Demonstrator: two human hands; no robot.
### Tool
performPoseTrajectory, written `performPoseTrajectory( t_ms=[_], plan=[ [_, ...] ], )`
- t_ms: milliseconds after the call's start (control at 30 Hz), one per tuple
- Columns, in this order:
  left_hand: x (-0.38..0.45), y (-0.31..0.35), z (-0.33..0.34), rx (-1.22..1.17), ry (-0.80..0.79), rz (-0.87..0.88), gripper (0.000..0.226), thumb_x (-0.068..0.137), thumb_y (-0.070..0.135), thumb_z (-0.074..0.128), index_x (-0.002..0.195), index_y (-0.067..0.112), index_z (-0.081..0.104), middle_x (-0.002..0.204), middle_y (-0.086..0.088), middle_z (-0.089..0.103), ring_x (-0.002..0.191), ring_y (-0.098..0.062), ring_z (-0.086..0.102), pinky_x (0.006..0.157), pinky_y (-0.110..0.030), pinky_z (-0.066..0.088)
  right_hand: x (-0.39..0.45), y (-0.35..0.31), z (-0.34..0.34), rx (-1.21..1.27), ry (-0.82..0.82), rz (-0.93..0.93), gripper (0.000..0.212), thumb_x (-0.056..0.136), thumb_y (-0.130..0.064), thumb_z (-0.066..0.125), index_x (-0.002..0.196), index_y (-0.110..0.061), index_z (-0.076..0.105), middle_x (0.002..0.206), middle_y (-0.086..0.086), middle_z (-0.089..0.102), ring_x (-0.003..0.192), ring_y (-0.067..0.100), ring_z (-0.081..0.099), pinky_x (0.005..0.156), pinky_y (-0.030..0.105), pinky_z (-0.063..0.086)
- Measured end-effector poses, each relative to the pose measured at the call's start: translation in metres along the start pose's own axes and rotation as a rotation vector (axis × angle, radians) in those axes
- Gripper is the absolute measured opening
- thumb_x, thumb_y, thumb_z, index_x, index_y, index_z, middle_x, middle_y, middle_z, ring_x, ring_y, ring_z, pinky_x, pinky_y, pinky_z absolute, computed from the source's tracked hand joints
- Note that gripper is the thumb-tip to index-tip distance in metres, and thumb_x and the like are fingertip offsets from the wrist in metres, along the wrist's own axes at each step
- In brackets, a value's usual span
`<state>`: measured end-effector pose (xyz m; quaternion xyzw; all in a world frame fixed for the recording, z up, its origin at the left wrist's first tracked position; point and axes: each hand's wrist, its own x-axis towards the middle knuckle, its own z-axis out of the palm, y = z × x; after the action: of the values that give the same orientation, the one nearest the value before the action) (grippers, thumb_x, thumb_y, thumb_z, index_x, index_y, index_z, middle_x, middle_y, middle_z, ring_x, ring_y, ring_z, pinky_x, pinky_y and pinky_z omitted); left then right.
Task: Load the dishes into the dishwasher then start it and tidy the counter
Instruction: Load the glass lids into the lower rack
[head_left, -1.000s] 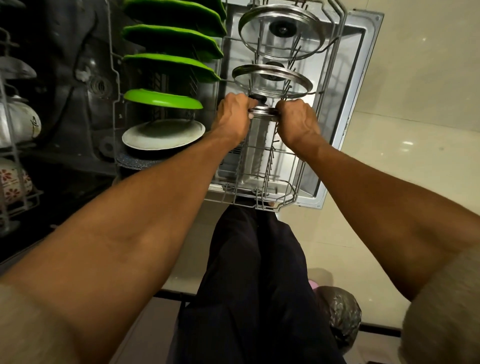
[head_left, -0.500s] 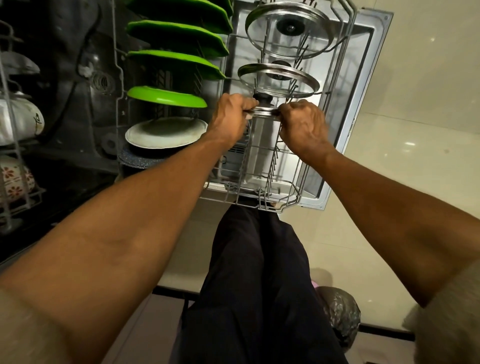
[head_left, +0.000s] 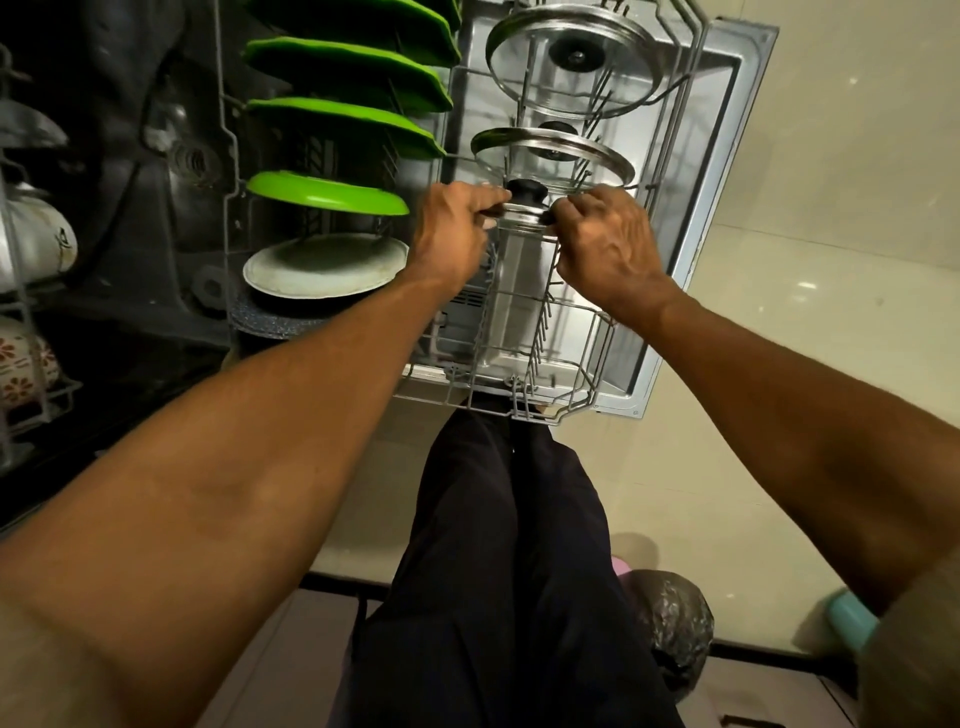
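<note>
So the glass lid (head_left: 523, 210) with the black knob (head_left: 525, 190) sits edge-on in the middle of the lower dishwasher rack (head_left: 519, 358), held from both sides. The left hand (head_left: 451, 235) has its fingers curled onto the lid's left rim, and the right hand (head_left: 609, 240) pinches the right rim with bent fingers, so both are gripping the same lid. It's among the wire tines, just near of a second glass lid (head_left: 553, 156) standing in the rack, and a bigger third lid (head_left: 569, 57) stands farther back behind that one.

To the left in the same rack there's a row of green plates (head_left: 332, 195) stacked on edge, with a white plate (head_left: 324, 265) nearest and a dark speckled pan (head_left: 270, 319) just under it. The open dishwasher door (head_left: 696, 218) lies flat under the rack. Way off on the left, an upper rack (head_left: 31, 322) holds a white mug (head_left: 39, 241) and a flowered cup (head_left: 23, 364). The person's dark trousers (head_left: 509, 571) fill the near middle, over pale floor tiles (head_left: 831, 234), next to a black bin bag (head_left: 670, 618).
</note>
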<state>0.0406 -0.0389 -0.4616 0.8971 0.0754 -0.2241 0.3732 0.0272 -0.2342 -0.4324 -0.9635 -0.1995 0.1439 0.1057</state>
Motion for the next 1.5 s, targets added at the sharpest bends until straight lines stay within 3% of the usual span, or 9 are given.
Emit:
performPoseTrajectory(
  t_ms=[100, 200, 433, 667, 867, 933, 1033, 1233, 1500],
  plan=[
    [0.002, 0.002, -0.003, -0.03, 0.001, 0.004, 0.04, 0.082, -0.012, 0.062, 0.113, 0.01, 0.074, 0.112, -0.009, 0.074, 0.101, -0.016, 0.07, 0.097, -0.03, 0.054, 0.0, -0.001, -0.001, -0.004, 0.027, -0.006, 0.023, 0.095, -0.017, 0.059, 0.112, -0.004, 0.067, 0.096, 0.014, 0.071, 0.089, 0.033, 0.062, 0.083, 0.041, 0.049],
    [0.001, 0.005, -0.009, 0.031, -0.037, 0.045, 0.031, 0.085, -0.01, 0.059, 0.111, 0.001, 0.074, 0.111, -0.019, 0.072, 0.106, -0.031, 0.067, 0.1, -0.039, 0.052, 0.002, -0.003, -0.001, 0.002, 0.041, -0.004, 0.021, 0.092, -0.016, 0.062, 0.109, -0.005, 0.068, 0.093, 0.013, 0.071, 0.087, 0.032, 0.062, 0.081, 0.04, 0.049],
    [0.001, -0.006, -0.004, 0.271, -0.137, -0.07, 0.032, 0.095, 0.006, 0.054, 0.123, 0.014, 0.067, 0.128, -0.02, 0.057, 0.116, -0.037, 0.054, 0.093, -0.035, 0.044, 0.015, -0.02, 0.004, 0.06, -0.105, 0.142, 0.023, 0.094, -0.017, 0.064, 0.117, -0.014, 0.067, 0.102, 0.008, 0.066, 0.098, 0.027, 0.057, 0.085, 0.039, 0.047],
    [0.009, 0.002, -0.007, 0.284, -0.214, -0.077, 0.038, 0.089, -0.003, 0.059, 0.119, 0.017, 0.07, 0.108, -0.013, 0.069, 0.1, -0.029, 0.065, 0.094, -0.042, 0.054, 0.011, -0.017, 0.005, 0.13, -0.169, 0.229, 0.025, 0.101, -0.02, 0.057, 0.125, -0.014, 0.063, 0.109, 0.007, 0.061, 0.103, 0.026, 0.057, 0.086, 0.037, 0.047],
    [-0.003, 0.016, -0.007, 0.278, -0.207, -0.082, 0.046, 0.088, -0.005, 0.055, 0.128, 0.016, 0.06, 0.117, -0.018, 0.062, 0.105, -0.035, 0.063, 0.093, -0.044, 0.054, 0.0, -0.025, 0.0, 0.152, -0.31, 0.329, 0.057, 0.09, -0.002, 0.063, 0.143, -0.006, 0.043, 0.124, 0.014, 0.058, 0.106, 0.03, 0.057, 0.087, 0.035, 0.047],
    [-0.01, 0.022, -0.006, 0.271, -0.161, -0.066, 0.051, 0.086, -0.007, 0.058, 0.133, 0.012, 0.054, 0.126, -0.017, 0.059, 0.113, -0.034, 0.06, 0.098, -0.04, 0.051, -0.004, -0.031, -0.004, 0.151, -0.334, 0.329, 0.074, 0.088, -0.007, 0.066, 0.152, -0.004, 0.03, 0.139, 0.018, 0.05, 0.121, 0.032, 0.051, 0.1, 0.036, 0.045],
    [-0.025, 0.025, -0.009, 0.265, -0.145, -0.014, 0.065, 0.084, -0.009, 0.057, 0.145, 0.007, 0.042, 0.145, -0.015, 0.048, 0.136, -0.03, 0.044, 0.113, -0.038, 0.037, -0.013, -0.045, -0.015, 0.114, -0.383, 0.323, 0.09, 0.088, -0.014, 0.064, 0.16, -0.004, 0.01, 0.164, 0.019, 0.02, 0.151, 0.032, 0.022, 0.125, 0.038, 0.021],
    [-0.074, 0.029, -0.03, 0.338, -0.204, -0.067, 0.076, 0.092, -0.005, 0.049, 0.158, 0.009, 0.014, 0.165, -0.01, 0.016, 0.153, -0.023, 0.012, 0.124, -0.038, 0.015, -0.039, -0.082, -0.044, 0.057, -0.429, 0.239, 0.094, 0.087, -0.02, 0.059, 0.16, -0.005, 0.002, 0.168, 0.018, 0.005, 0.155, 0.03, 0.006, 0.127, 0.042, 0.013],
    [-0.179, 0.063, -0.085, 0.315, -0.09, -0.093, 0.073, 0.094, -0.003, 0.042, 0.158, 0.009, 0.009, 0.166, -0.009, 0.009, 0.154, -0.021, 0.006, 0.125, -0.036, 0.011, -0.082, -0.154, -0.131, 0.036, -0.419, 0.094, 0.092, 0.092, -0.031, 0.052, 0.159, -0.003, -0.003, 0.167, 0.018, -0.005, 0.156, 0.029, 0.0, 0.127, 0.041, 0.008]
  ],
)
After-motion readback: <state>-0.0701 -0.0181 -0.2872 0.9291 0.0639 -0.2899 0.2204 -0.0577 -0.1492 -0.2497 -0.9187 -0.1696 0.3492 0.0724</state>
